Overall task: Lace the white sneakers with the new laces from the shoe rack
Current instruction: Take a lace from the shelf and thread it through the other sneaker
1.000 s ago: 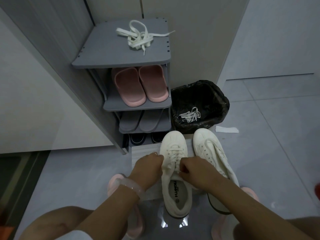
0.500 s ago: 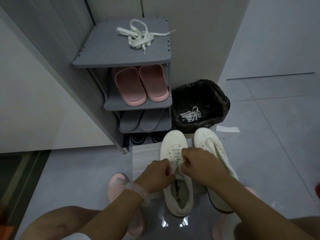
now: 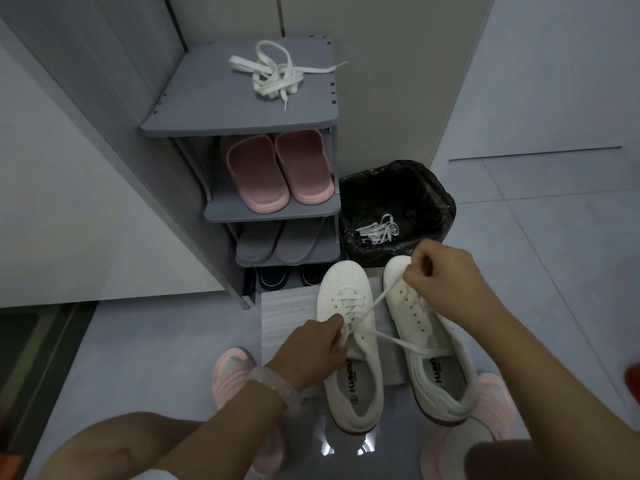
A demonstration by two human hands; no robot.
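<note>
Floor [image 3: 554, 271] is laid in large pale grey tiles, glossy enough that a light glare [image 3: 346, 445] is reflected at the bottom centre. A grey panel [image 3: 104, 81] is seen at left, a white surface [image 3: 69, 220] below it. A beige wall [image 3: 381, 81] is set behind, a pale blue-grey wall [image 3: 554, 64] at right. A bin lined with a black bag [image 3: 426, 188] is placed on the floor. A dark mat [image 3: 20, 341] is visible at lower left. Lighting is dim.
</note>
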